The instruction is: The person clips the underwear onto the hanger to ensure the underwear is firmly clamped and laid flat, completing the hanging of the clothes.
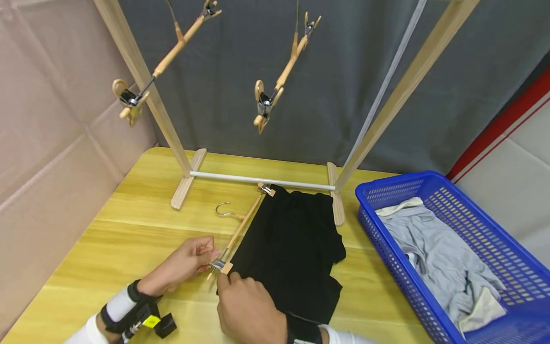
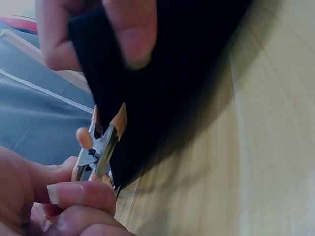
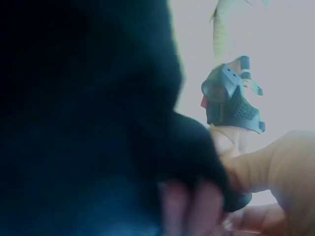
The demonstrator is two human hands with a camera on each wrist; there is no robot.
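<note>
Black cloth garment [image 1: 292,248] lies on the yellow wood-grain tabletop [image 1: 107,248], with the slim light-wood hanger [image 1: 242,228] along its 9 o'clock edge. The far metal-and-wood clip [image 1: 265,189] sits at the garment's 11 o'clock corner; the near metal-and-wood clip [image 1: 220,265] is at its 8 o'clock corner, where your step seems to be fastening the cloth.

To do that well, squeeze the near clip's handles firmly, feed the edge deep between the 2 wooden pads, and draw it taut towards 7 o'clock so it shouldn't sag before you ease off.

Your left hand [image 1: 189,260] is curled, thumb and forefinger pinching the near clip by its handle end. Your right hand [image 1: 249,306] pinches the garment's corner, thumb on one face, fingers behind, with just fabric between. Clip pads show on both sides of the edge; whether they bite, you can't tell.
</note>
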